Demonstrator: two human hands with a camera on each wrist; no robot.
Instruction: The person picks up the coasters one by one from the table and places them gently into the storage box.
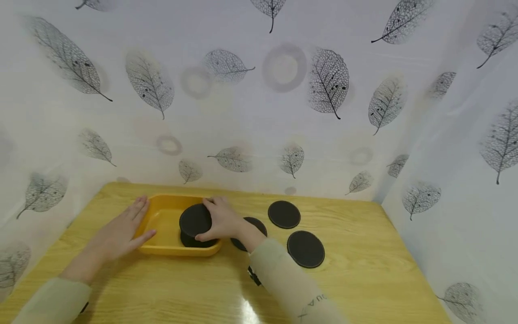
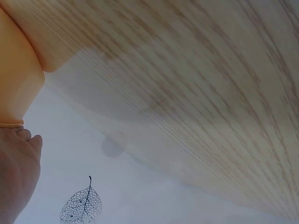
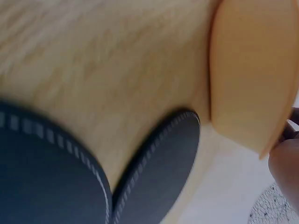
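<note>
A yellow tray (image 1: 178,250) sits on the table. My right hand (image 1: 222,220) reaches over its right side and holds a round black coaster (image 1: 194,219) by the edge, thumb on the near side and fingers on the far side. Under that coaster, inside the tray, more black coaster (image 1: 192,242) shows; how many lie there is hidden. My left hand (image 1: 121,230) touches the tray's left rim, its fingers extended and thumb spread over the edge. The left wrist view shows the left fingertips (image 2: 25,134) at the rim. In the right wrist view, the held coaster is barely visible.
To the tray's right, black coasters lie flat on the table: one (image 1: 259,222) partly behind my right forearm, one farther back (image 1: 284,214), one nearer (image 1: 305,249). A leaf-patterned white sheet (image 1: 243,112) rises behind the table (image 1: 364,270) and along its right side.
</note>
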